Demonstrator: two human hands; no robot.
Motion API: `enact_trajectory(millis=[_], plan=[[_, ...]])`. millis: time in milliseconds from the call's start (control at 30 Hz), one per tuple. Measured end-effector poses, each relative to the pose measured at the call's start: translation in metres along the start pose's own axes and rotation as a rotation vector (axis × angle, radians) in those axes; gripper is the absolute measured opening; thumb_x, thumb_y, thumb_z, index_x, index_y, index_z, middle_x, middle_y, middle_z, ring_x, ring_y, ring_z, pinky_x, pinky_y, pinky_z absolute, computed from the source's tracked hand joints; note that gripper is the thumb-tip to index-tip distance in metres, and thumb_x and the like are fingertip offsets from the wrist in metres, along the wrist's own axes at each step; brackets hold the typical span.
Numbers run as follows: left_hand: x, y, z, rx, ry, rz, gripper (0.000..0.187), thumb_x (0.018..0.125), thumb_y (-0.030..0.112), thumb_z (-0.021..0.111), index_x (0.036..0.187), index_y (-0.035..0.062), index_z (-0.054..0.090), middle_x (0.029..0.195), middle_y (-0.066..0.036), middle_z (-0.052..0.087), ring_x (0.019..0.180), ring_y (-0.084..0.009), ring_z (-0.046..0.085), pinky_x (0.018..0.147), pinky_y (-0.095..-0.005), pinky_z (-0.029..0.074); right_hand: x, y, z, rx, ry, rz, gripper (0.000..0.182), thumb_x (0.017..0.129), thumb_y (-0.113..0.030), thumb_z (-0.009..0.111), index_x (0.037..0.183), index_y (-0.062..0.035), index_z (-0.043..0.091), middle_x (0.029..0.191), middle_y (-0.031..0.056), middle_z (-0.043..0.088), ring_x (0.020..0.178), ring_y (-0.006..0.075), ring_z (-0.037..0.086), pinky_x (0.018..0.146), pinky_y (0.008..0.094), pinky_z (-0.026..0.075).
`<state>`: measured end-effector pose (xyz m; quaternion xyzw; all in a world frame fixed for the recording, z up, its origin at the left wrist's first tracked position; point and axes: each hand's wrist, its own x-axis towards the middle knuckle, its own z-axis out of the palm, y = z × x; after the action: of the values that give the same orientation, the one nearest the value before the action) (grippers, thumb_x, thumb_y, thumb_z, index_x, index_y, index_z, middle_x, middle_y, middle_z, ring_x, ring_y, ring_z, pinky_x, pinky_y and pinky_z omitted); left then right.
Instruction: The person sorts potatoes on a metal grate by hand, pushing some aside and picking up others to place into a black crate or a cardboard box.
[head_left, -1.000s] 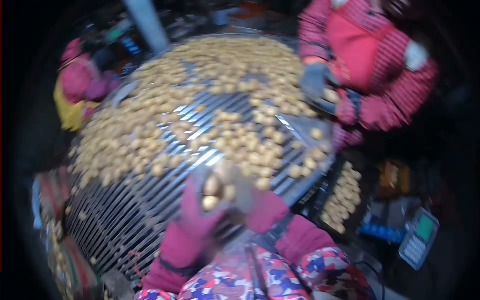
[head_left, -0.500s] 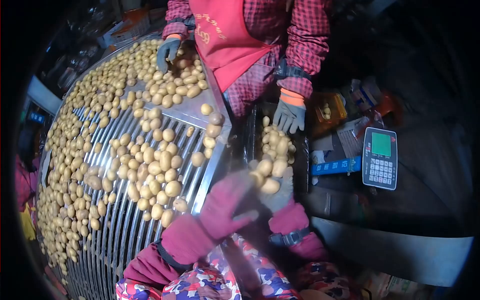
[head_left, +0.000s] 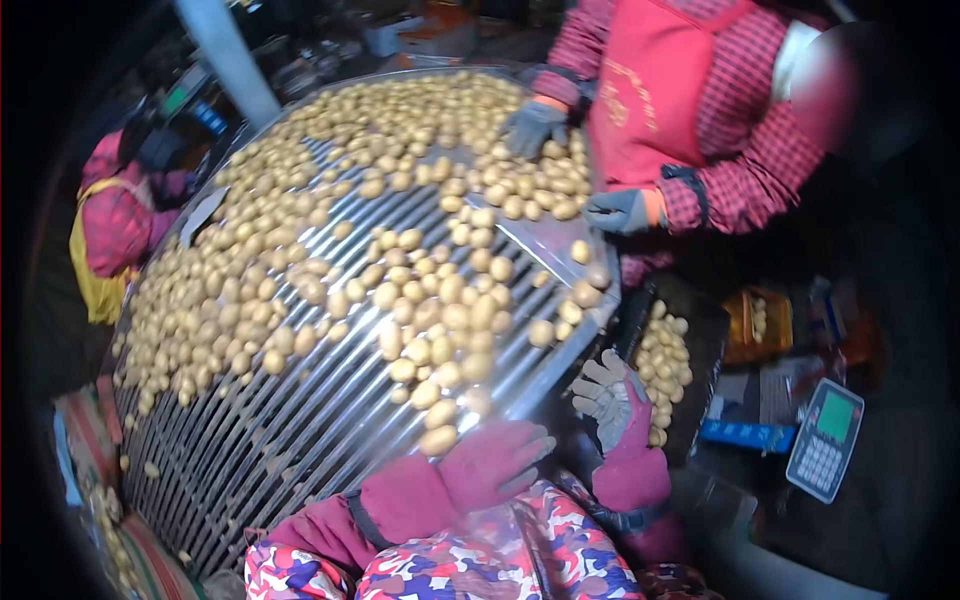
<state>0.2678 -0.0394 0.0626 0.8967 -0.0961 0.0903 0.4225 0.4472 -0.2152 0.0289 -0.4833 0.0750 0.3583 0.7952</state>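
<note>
My left hand, in a purple glove, is at the lower edge of the metal slatted table. Its fingers are stretched out and hold nothing that I can see. Just above it lie several potatoes on the slats. My right hand, gloved with a pale grey palm, is open with fingers spread, beside the dark-lined container. A heap of potatoes fills part of that container, right of the hand.
Across the table a co-worker in a red apron has one gloved hand on potatoes and another near the table corner. A scale display stands right, below an orange basket. Another person is far left.
My view has turned, shifting the table rightward. My right hand has come away from the potatoes at the container and is now spread. The co-worker's hand over the container has drawn back.
</note>
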Motion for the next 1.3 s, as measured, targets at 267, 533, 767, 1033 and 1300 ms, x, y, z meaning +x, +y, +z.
enact_trajectory(millis=[267,533,767,1033,1300], plan=[[-0.102,-0.002,-0.056,0.164,0.105,-0.38,0.044,0.086,0.02,0.064,0.127,0.0056,0.057,0.123,-0.016,0.059,0.114,-0.0355,0.056,0.096,-0.045,0.046,0.0,0.039,0.12,-0.836,-0.744,0.11,0.046,0.094,-0.025,0.062,0.134,-0.0021,0.055,0.125,0.0105,0.064,0.11,0.0195,0.062,0.094,0.0297,0.049],[-0.236,-0.035,-0.098,0.387,0.728,-0.852,0.036,0.088,0.011,0.065,0.123,0.0043,0.063,0.123,-0.018,0.062,0.115,-0.0324,0.06,0.101,-0.04,0.047,0.032,0.065,0.136,-1.141,-0.75,0.003,0.034,0.091,-0.022,0.067,0.12,-0.0044,0.065,0.105,0.0116,0.071,0.092,0.0196,0.068,0.082,0.0318,0.053],[-0.321,-0.144,-0.123,0.06,1.444,-0.899,0.045,0.097,0.012,0.055,0.14,-0.0015,0.047,0.137,-0.015,0.052,0.126,-0.0235,0.05,0.108,-0.0347,0.038,0.057,-0.005,0.129,-1.167,-0.346,-0.262,0.032,0.087,-0.013,0.068,0.118,-0.007,0.068,0.107,0.0137,0.07,0.095,0.0171,0.067,0.083,0.0296,0.053],[-0.167,-0.196,-0.112,0.812,1.069,-1.221,0.059,0.092,0.026,0.062,0.142,0.0019,0.043,0.145,-0.022,0.043,0.134,-0.0372,0.042,0.115,-0.0465,0.027,0.027,0.052,0.157,-2.198,-0.7,-0.597,0.049,0.075,-0.033,0.07,0.117,-0.01,0.063,0.093,0.0113,0.058,0.09,0.0302,0.059,0.075,0.0445,0.048],[-0.161,-0.187,-0.108,0.711,1.059,-1.004,0.065,0.085,0.027,0.07,0.141,0.0052,0.046,0.139,-0.017,0.051,0.131,-0.0361,0.044,0.112,-0.0476,0.03,0.023,-0.017,0.138,-1.435,-0.431,-0.473,0.048,0.064,-0.018,0.085,0.107,-0.0029,0.069,0.099,0.0121,0.065,0.091,0.0248,0.065,0.08,0.0358,0.052]])
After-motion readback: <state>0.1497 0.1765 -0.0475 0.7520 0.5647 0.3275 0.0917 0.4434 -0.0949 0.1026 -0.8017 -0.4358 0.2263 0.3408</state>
